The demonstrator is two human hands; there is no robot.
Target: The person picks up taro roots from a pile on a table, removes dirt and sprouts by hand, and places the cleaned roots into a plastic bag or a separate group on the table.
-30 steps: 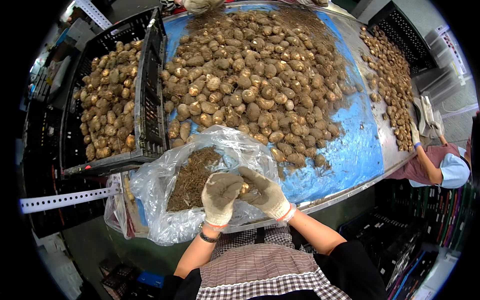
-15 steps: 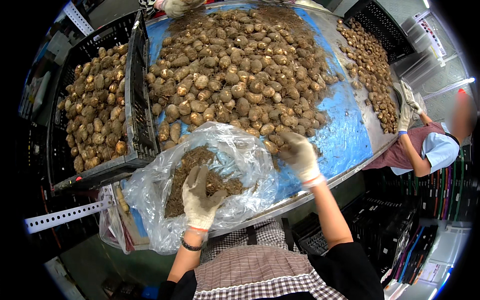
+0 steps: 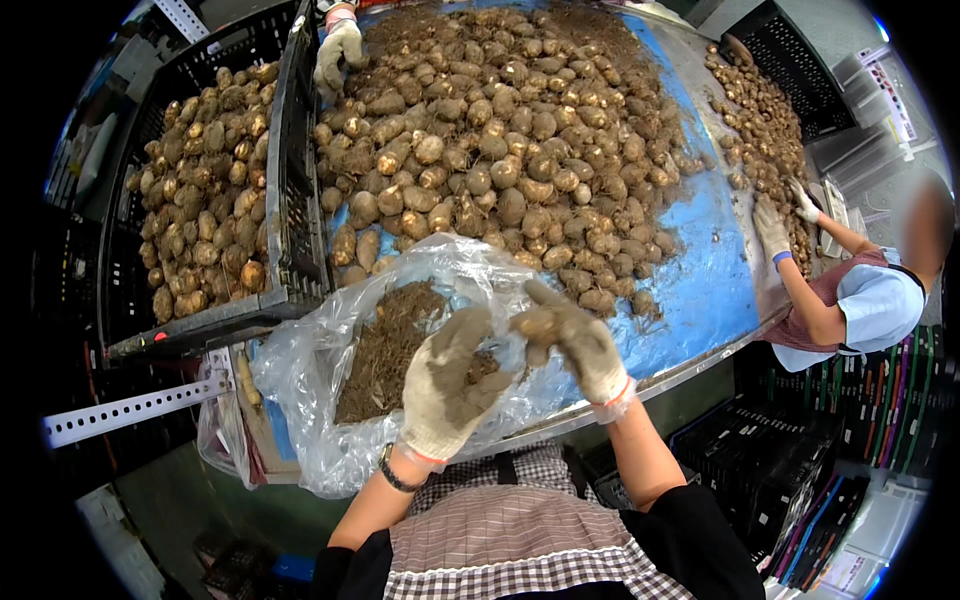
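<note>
In front of me, an open clear plastic bag (image 3: 305, 370) lies at the table's near edge, with loose brown root fibres and soil (image 3: 385, 350) in it. My left hand (image 3: 450, 385), in a soiled white glove, is over the bag with its fingers apart and nothing in them. Close beside it, my gloved right hand (image 3: 585, 350) grips a small brown taro (image 3: 537, 325) between thumb and fingers. Beyond both hands spreads a large heap of hairy taros (image 3: 490, 150) on blue sheeting (image 3: 710, 270).
A black crate (image 3: 290, 190) filled with taros stands at the left. Another person's gloved hand (image 3: 338, 58) is by its far corner. On the right, a co-worker's gloved hand (image 3: 772, 228) touches smaller taros (image 3: 765, 125) near a tipped black crate (image 3: 790, 70).
My right hand has come back from the heap toward my left hand, bringing a taro. My left hand has shifted right. The co-worker at right now reaches into the small taros.
</note>
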